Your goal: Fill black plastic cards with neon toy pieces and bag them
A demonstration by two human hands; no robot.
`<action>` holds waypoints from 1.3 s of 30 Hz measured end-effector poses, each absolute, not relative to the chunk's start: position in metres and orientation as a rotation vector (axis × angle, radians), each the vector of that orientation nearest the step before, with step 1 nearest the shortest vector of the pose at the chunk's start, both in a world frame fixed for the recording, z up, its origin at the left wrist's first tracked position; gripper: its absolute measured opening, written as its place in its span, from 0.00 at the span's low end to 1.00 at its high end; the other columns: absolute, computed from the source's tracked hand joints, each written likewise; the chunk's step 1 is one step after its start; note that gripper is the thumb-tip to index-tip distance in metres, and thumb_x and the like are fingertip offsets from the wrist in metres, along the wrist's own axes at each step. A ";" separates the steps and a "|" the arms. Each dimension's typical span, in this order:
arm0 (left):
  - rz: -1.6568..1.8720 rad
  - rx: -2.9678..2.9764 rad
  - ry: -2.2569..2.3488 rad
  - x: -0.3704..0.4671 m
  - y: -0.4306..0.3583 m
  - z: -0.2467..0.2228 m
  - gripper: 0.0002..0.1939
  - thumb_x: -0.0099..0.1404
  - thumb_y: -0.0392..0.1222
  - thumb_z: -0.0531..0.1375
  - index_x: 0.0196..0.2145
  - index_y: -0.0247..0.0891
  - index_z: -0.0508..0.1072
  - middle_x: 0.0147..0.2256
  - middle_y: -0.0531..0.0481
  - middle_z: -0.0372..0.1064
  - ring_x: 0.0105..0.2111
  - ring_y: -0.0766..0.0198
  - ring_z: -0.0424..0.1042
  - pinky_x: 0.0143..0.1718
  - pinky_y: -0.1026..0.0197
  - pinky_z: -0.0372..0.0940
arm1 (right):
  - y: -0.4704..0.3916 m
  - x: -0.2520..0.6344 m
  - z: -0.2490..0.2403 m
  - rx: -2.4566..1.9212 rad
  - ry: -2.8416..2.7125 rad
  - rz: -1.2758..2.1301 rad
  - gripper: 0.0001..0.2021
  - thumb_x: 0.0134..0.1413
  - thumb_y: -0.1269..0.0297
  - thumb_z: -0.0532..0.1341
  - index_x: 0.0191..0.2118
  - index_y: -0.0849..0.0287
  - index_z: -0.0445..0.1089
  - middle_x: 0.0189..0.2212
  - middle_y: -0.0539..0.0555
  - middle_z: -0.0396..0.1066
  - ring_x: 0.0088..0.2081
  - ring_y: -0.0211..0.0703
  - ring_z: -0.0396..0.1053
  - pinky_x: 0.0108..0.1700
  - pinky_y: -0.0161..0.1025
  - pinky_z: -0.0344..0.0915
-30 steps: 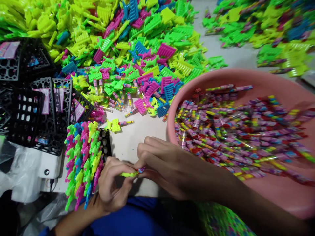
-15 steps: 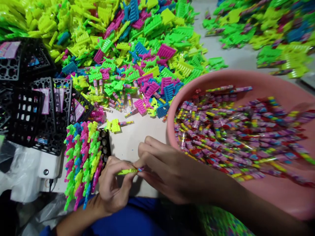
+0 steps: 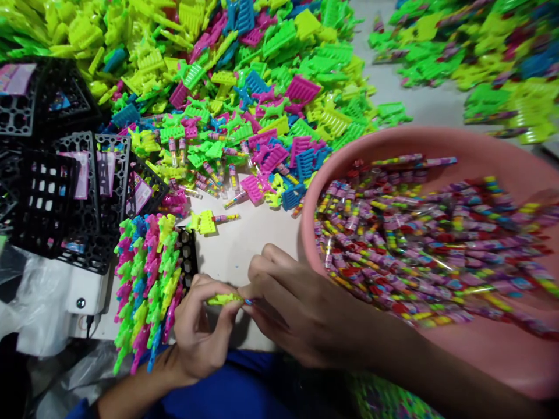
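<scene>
Between the thumb and fingers of my left hand (image 3: 203, 334) is a small yellow-green plastic comb (image 3: 222, 299). My right hand (image 3: 301, 308) pinches a candy tube (image 3: 248, 301) at the comb's right end; only a purple-blue bit of it shows, the rest being hidden by my fingers. The two hands meet low over the white table. Just left of them, a black rack (image 3: 188, 259) carries rows of pink, green, blue and yellow figure-shaped pieces (image 3: 146, 285). Beyond my hands lies a yellow comb (image 3: 203, 222) with a candy tube (image 3: 227, 217) joined to it.
On the right stands a pink basin (image 3: 312, 233) full of candy tubes (image 3: 393, 233). A big heap of coloured combs (image 3: 262, 75) covers the back, with another pile (image 3: 471, 52) at the far right. Black plastic baskets (image 3: 48, 203) are stacked at the left, above a white box (image 3: 87, 288).
The yellow-green comb has turned slightly in my fingers and shows more of its shaped side. Both hands keep their grip, almost in place. The view has shifted a little.
</scene>
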State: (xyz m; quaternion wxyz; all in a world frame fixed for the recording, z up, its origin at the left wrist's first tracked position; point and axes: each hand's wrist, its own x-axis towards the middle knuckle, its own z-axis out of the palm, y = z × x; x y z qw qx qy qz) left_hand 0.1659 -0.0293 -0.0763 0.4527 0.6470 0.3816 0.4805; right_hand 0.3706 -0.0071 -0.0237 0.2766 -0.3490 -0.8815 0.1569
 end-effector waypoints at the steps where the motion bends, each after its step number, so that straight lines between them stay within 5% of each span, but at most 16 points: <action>1: 1.181 1.597 0.952 0.166 -0.030 -0.076 0.12 0.74 0.28 0.63 0.51 0.40 0.75 0.38 0.51 0.77 0.39 0.65 0.72 0.41 0.63 0.67 | -0.007 0.370 -0.024 -0.939 -2.381 0.389 0.10 0.73 0.77 0.53 0.39 0.64 0.69 0.34 0.56 0.65 0.38 0.49 0.56 0.40 0.47 0.56; 15: 1.224 1.498 1.155 0.175 -0.033 -0.078 0.11 0.74 0.30 0.65 0.50 0.42 0.77 0.37 0.52 0.75 0.37 0.66 0.76 0.39 0.66 0.72 | -0.011 0.369 -0.035 -1.084 -2.439 0.212 0.11 0.73 0.77 0.53 0.40 0.63 0.70 0.35 0.58 0.65 0.39 0.52 0.58 0.41 0.47 0.57; 22: 1.199 1.472 1.118 0.180 -0.027 -0.067 0.04 0.75 0.34 0.66 0.46 0.40 0.79 0.32 0.52 0.75 0.31 0.67 0.75 0.33 0.67 0.70 | -0.005 0.376 -0.027 -1.076 -2.371 0.604 0.07 0.73 0.77 0.55 0.42 0.62 0.68 0.35 0.55 0.66 0.38 0.49 0.60 0.38 0.44 0.56; 31: 1.170 1.384 1.224 0.185 -0.026 -0.062 0.02 0.75 0.38 0.67 0.45 0.42 0.80 0.35 0.54 0.78 0.35 0.68 0.78 0.38 0.70 0.72 | -0.007 0.372 -0.029 -1.090 -2.424 0.317 0.12 0.75 0.76 0.52 0.39 0.61 0.69 0.34 0.58 0.67 0.38 0.52 0.59 0.40 0.48 0.57; 35: 1.034 1.257 1.277 0.183 -0.021 -0.056 0.08 0.75 0.47 0.68 0.43 0.41 0.80 0.34 0.52 0.78 0.31 0.67 0.77 0.29 0.69 0.69 | -0.005 0.376 -0.028 -1.127 -2.322 0.602 0.08 0.75 0.73 0.53 0.41 0.60 0.67 0.35 0.56 0.68 0.38 0.50 0.62 0.37 0.45 0.57; 39: 0.966 1.114 1.295 0.180 -0.019 -0.051 0.16 0.72 0.57 0.69 0.43 0.40 0.80 0.30 0.53 0.74 0.22 0.69 0.66 0.19 0.68 0.59 | -0.003 0.379 -0.025 -1.090 -2.299 0.696 0.10 0.79 0.58 0.57 0.46 0.60 0.66 0.38 0.56 0.70 0.39 0.50 0.65 0.38 0.44 0.59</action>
